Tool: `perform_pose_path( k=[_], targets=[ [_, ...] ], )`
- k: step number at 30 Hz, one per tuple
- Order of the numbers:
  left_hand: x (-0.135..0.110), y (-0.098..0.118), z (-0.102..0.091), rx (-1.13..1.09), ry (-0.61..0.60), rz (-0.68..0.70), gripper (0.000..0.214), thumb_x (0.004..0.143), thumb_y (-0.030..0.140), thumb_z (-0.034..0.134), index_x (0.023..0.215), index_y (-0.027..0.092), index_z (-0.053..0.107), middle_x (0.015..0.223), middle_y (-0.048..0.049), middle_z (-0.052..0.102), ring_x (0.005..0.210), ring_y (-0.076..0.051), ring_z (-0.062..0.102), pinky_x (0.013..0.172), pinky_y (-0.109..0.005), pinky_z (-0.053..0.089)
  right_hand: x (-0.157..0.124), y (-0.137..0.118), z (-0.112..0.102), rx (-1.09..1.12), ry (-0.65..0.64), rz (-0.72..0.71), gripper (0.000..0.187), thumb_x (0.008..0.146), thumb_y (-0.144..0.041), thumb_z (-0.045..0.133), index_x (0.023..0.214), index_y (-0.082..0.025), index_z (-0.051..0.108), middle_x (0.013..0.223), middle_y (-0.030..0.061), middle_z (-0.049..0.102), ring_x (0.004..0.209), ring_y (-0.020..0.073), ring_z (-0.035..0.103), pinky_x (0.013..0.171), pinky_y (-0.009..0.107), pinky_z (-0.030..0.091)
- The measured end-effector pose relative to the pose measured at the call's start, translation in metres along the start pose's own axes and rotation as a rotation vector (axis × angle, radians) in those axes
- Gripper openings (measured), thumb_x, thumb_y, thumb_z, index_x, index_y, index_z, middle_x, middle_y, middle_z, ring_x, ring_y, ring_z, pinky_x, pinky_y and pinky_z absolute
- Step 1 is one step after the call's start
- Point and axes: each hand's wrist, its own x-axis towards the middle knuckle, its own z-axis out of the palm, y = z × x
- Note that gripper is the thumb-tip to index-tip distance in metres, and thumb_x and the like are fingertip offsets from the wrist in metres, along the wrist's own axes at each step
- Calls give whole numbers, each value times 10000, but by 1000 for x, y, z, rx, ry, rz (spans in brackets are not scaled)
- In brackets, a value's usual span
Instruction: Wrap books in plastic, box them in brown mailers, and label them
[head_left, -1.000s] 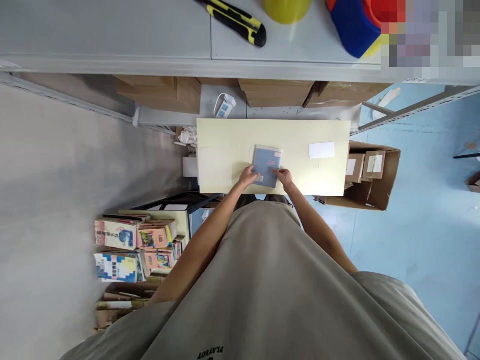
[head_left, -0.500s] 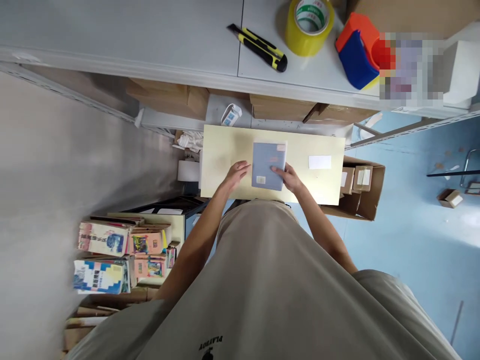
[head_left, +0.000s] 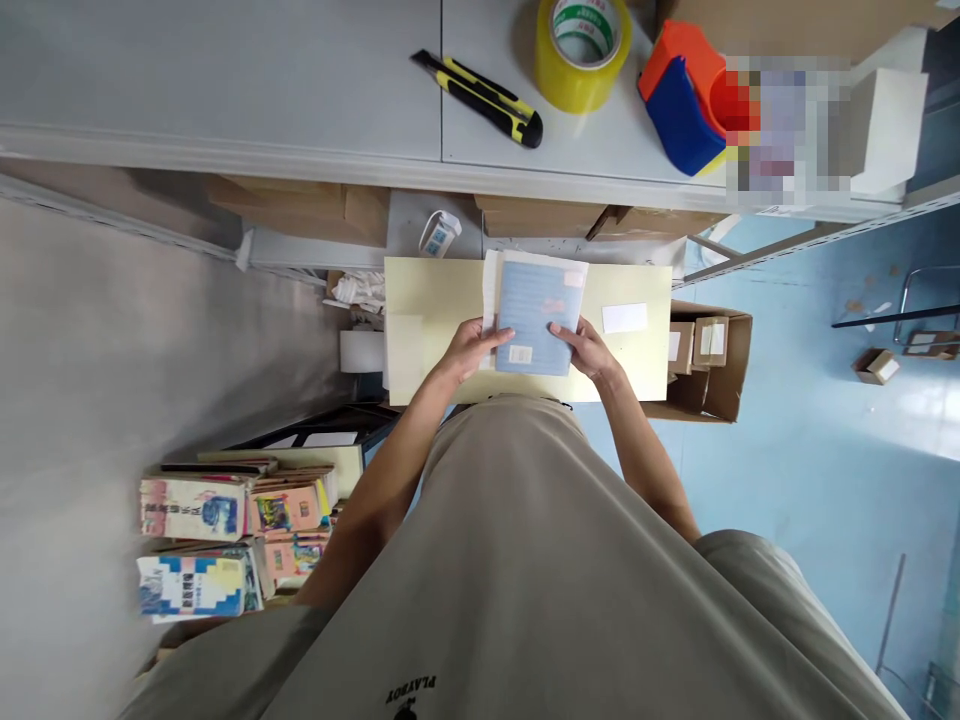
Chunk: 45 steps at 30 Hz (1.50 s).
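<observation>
While hands (head_left: 465, 350) (head_left: 590, 352) hold a booklet (head_left: 536, 318), shirt (head_left: 517, 530) reads "PLAYBOY".

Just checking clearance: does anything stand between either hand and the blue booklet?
Nothing visible does. The left hand and right hand both hold the blue booklet, thumbs over its front; the left thumb crosses a pale margin along its edge. The white slip lies apart on the table, to the right.

Two hands (head_left: 466, 350) (head_left: 591, 352) – one light-blue book (head_left: 536, 322) – one cutter (head_left: 487, 106), one yellow tape roll (head_left: 576, 88), one tape dispenser (head_left: 681, 115)
</observation>
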Motion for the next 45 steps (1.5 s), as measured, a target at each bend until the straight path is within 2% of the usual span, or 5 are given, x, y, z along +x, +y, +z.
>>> perform_pose_path(
  k=[14, 21, 30, 38, 45],
  targets=[
    [1, 0, 11, 594, 286, 115, 324, 1019, 542, 866, 1021, 217, 863, 833, -39, 801, 905, -276, 788, 846, -346, 608, 30, 41, 45, -246, 236, -89, 1103, 801, -888, 931, 1671, -267, 658, 1729, 169, 680, 1720, 448, 537, 1345, 603, 580],
    [-19, 0, 46, 897, 308, 144, 449, 1098, 332, 795, 1533, 222, 800, 1177, -159, 900, 1225, -444, 846, 1112, -503, 638, 20, 31, 80, -191, 212, -199, 719, 880, -933, 865, 1167, -280, 771, 1178, 83, 822, 1226, 314, 775, 1076, 440, 697],
    [-46, 17, 56, 837, 242, 309, 746, 1035, 332, 843, 1742, 204, 641, 1760, -154, 693, 1632, -432, 654, 1391, -551, 551, 16, 23, 59, -154, 178, -228, 739, 930, -989, 780, 842, -267, 651, 796, -10, 537, 854, 193, 593, 755, 333, 601],
    [-29, 29, -32, 487, 374, 361, 763, 1022, 692, 874, 1660, 315, 693, 1816, -120, 628, 1801, -387, 462, 1442, -565, 468, 19, 32, 41, -55, 107, -102, 761, 905, -1028, 751, 1020, -277, 795, 942, 53, 767, 1059, 281, 756, 867, 393, 668],
    [-45, 15, -65, 90, 175, 78, 816, 806, 760, 1005, 1400, 232, 822, 1316, -129, 887, 1277, -379, 863, 1012, -440, 747, 12, 36, 49, 3, 3, 22, 907, 848, -1054, 750, 1316, -279, 820, 1216, 97, 891, 1250, 362, 819, 974, 462, 717]
  ],
)
